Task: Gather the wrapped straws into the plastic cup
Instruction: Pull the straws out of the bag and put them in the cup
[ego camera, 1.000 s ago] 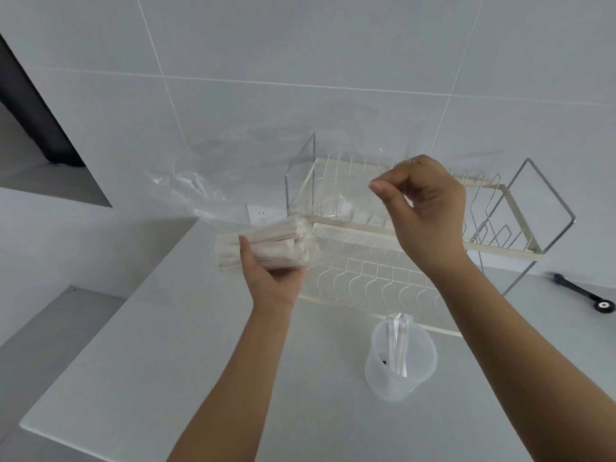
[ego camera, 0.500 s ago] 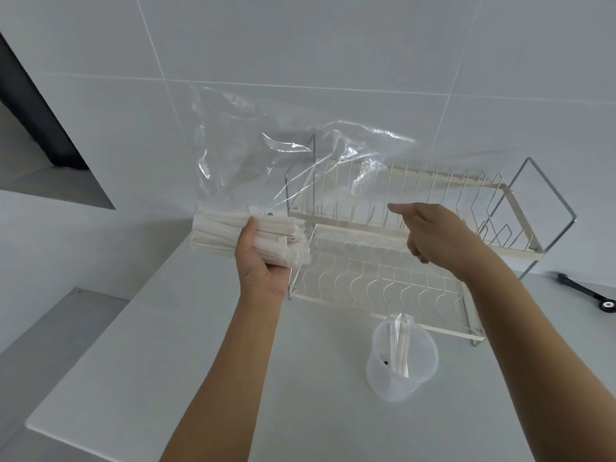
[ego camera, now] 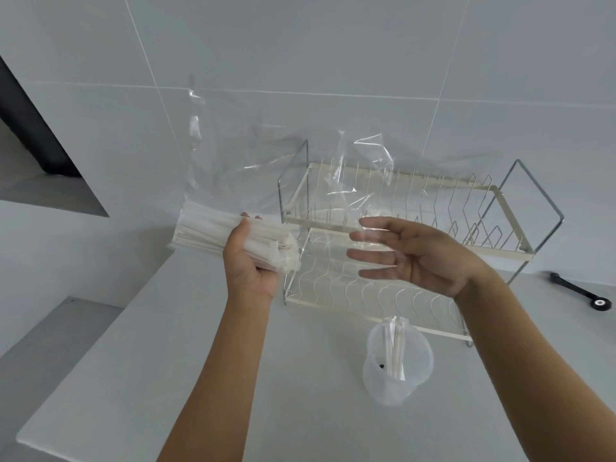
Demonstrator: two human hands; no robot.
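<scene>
My left hand (ego camera: 250, 265) is raised above the counter and grips a thick bundle of paper-wrapped straws (ego camera: 213, 232) that lies inside a clear plastic bag (ego camera: 266, 168); the loose bag stands up above the bundle. My right hand (ego camera: 416, 255) hovers just right of the bundle's end, fingers spread and pointing left, holding nothing; the bag's film partly overlaps its fingertips. A translucent plastic cup (ego camera: 398, 365) stands on the counter below my right hand, with a few wrapped straws (ego camera: 395, 348) upright in it.
A two-tier cream wire dish rack (ego camera: 416, 235) stands against the tiled wall behind my hands and the cup. A black tool (ego camera: 580, 290) lies at the far right. The counter (ego camera: 166, 361) has its edge at the left, with a drop beyond it.
My right hand came down from a pinch above the rack and opened flat beside the bundle. The bag flipped upright. My left hand kept its grip, shifting slightly left.
</scene>
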